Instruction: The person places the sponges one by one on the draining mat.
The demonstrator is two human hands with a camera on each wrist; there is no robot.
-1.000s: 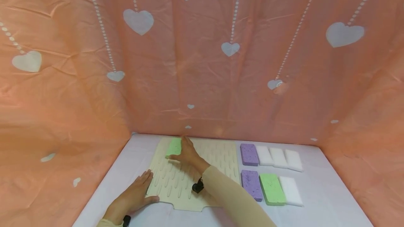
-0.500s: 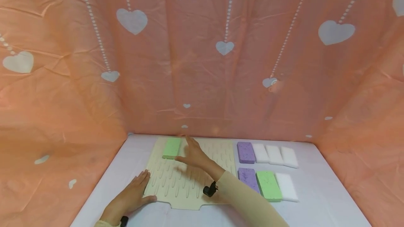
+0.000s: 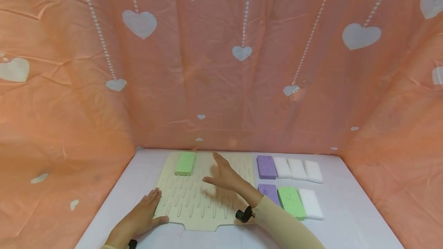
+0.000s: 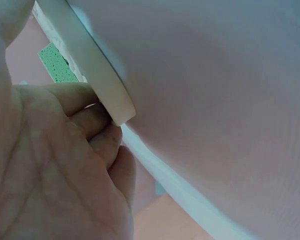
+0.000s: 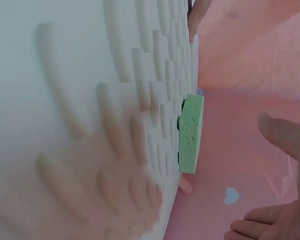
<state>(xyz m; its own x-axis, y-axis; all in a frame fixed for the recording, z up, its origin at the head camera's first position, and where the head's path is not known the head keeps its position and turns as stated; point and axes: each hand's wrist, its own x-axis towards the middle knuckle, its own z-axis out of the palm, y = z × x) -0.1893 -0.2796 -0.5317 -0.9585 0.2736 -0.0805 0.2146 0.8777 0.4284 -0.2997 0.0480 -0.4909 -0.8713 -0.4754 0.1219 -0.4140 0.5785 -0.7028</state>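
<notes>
A cream mat [image 3: 200,224] with raised oblong ridges lies on the white surface. On its back left part rests a green sponge [image 3: 185,163], speckled with small holes. My left hand [image 3: 141,213] touches the mat's left edge, thumb by the front corner; in the left wrist view its fingers lie against the mat's thick rim [image 4: 97,70]. My right hand [image 3: 225,176] hovers over the mat's right half, fingers spread, holding nothing. The right wrist view has the sponge [image 5: 191,134] on the ridges, apart from that hand.
Right of the mat, the back row has a purple sponge [image 3: 266,167] and several white pads [image 3: 297,169]. The front row has a purple sponge [image 3: 268,193] partly behind my right arm, a green sponge [image 3: 292,203] and a white pad [image 3: 310,203]. An orange heart-patterned curtain [image 3: 221,99] surrounds the surface.
My right hand has let go of the green sponge and moved right, away from it. The sponge stays on the mat. My left hand keeps its place at the mat's edge.
</notes>
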